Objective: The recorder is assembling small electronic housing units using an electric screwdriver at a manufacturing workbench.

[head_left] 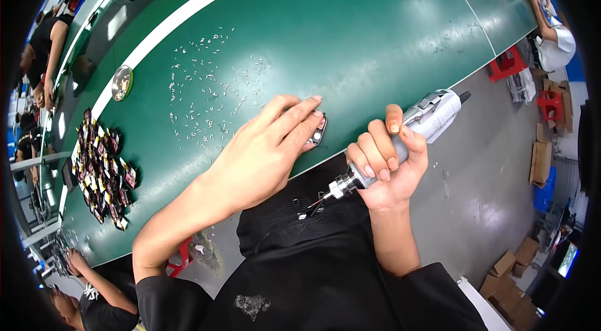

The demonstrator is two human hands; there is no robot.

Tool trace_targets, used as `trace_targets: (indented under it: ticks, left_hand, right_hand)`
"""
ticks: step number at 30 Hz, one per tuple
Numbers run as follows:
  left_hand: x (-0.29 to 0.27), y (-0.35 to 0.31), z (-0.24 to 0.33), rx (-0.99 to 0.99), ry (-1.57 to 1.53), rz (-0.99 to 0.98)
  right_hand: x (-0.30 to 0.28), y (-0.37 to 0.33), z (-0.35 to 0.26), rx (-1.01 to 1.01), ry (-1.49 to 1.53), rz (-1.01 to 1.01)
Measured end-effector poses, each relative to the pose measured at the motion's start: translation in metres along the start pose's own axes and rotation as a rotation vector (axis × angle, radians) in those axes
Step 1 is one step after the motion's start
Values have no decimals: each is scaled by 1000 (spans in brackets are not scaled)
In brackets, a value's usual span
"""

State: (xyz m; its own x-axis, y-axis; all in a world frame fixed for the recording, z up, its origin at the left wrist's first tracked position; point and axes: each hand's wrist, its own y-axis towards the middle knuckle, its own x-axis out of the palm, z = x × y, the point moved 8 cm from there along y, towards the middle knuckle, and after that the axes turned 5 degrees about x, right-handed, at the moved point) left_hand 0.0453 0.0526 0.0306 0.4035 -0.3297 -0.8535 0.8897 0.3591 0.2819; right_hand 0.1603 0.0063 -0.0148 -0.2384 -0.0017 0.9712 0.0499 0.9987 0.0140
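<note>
My left hand (pixel 270 142) reaches over the front edge of the green table, its fingers closed over a small black-and-silver part (pixel 320 131). Most of that part is hidden under the fingers. In my right hand (pixel 391 165) is a grey-white electric screwdriver (pixel 433 115), gripped around its body just in front of the table edge. Its thin bit (pixel 318 202) points left and down, over my black clothing, and is apart from the part. A cable end shows at the screwdriver's rear.
Many tiny white pieces (pixel 210 90) lie scattered left of centre on the green table (pixel 350 30). A heap of small dark parts (pixel 103 171) and a round dish (pixel 122 83) stand farther left. Other people work at the left and far right. Red stools (pixel 508 64) and cardboard boxes (pixel 541 154) stand at right.
</note>
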Motion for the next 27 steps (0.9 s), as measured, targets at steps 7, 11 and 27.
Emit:
trace_targets:
  ticks: [7, 11, 27]
  left_hand:
    - [2, 3, 7, 58, 175, 113]
    - [4, 1, 23, 169, 277, 154]
    - [17, -10, 28, 137, 266, 5]
  right_hand:
    - [-5, -12, 23, 57, -71, 119]
    - [-11, -16, 39, 54, -127, 241]
    - [44, 15, -34, 0, -471, -90]
